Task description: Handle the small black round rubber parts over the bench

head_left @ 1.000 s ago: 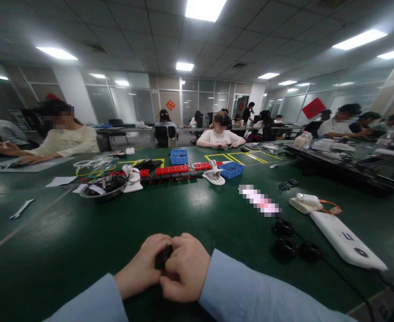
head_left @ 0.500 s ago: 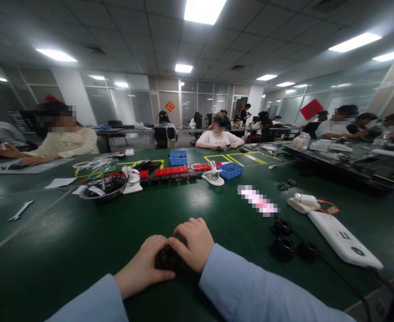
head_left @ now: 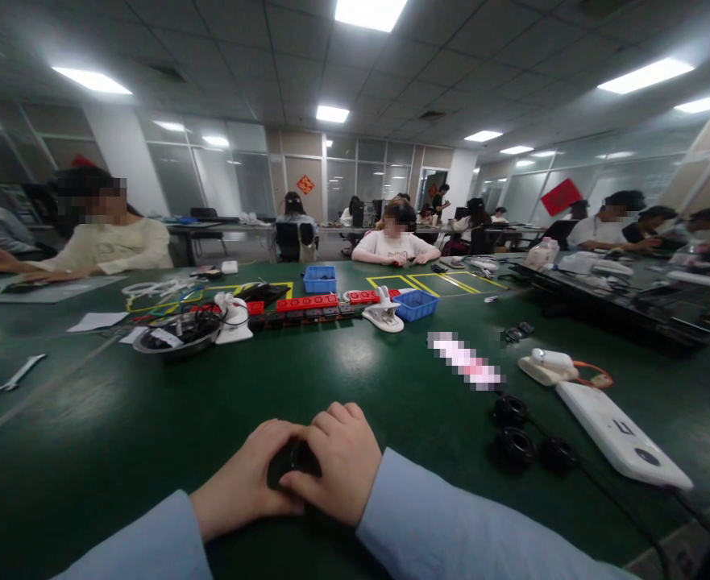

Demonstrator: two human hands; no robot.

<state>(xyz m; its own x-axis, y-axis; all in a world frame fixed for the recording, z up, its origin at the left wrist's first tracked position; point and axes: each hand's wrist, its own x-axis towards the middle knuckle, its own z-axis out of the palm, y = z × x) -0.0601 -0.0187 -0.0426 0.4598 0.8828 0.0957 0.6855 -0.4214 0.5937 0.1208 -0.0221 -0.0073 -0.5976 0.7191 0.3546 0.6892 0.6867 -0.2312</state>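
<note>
At the near middle of the table, my left hand [head_left: 249,475] curls around the left side of a small black object [head_left: 296,457]. My right hand [head_left: 343,457] closes over it from the right, its thumb crossing the front. Fingers and shadow hide most of the object, so its kind does not show. To the right lie several black ring-shaped pieces [head_left: 515,445] with cables. Beside them rests a long white device [head_left: 620,435] with a round dark spot.
A metal bowl of black cables [head_left: 176,348], a white clip stand [head_left: 384,316], red-and-black power strips [head_left: 306,304] and blue bins [head_left: 416,306] stand farther back. A wrench [head_left: 22,373] lies at left. Co-workers sit around the green table [head_left: 118,451].
My right thumb has shifted down and left across the front of the black object. Both hands still hold it. The view has turned slightly.
</note>
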